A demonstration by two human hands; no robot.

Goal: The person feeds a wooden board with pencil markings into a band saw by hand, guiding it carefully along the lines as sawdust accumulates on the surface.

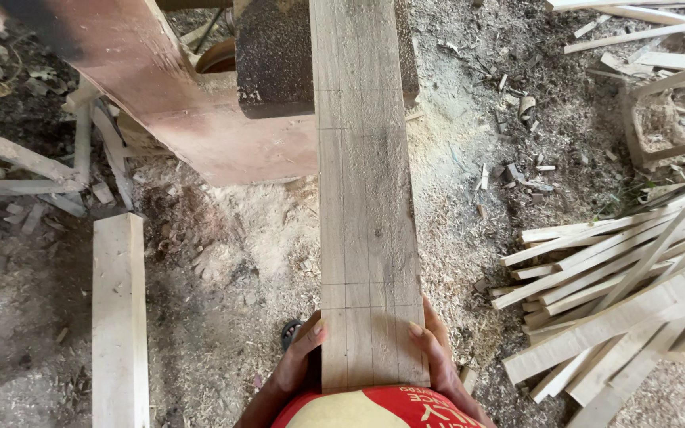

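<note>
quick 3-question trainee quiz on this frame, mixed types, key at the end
1. True or false: both hands grip the near end of the marked plank.
2. Where does the pile of thin wood strips lie? A) left of the plank B) right of the plank C) on top of the plank
3. Fill in: the loose board on the sawdust-covered floor lies on the person's ____ side.

Key: 1 true, the left hand and right hand hold its two edges. 2 B. 3 left.

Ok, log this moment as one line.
left hand: grips plank edge | right hand: grips other edge | plank: pencil-lined, far end on machine
</note>
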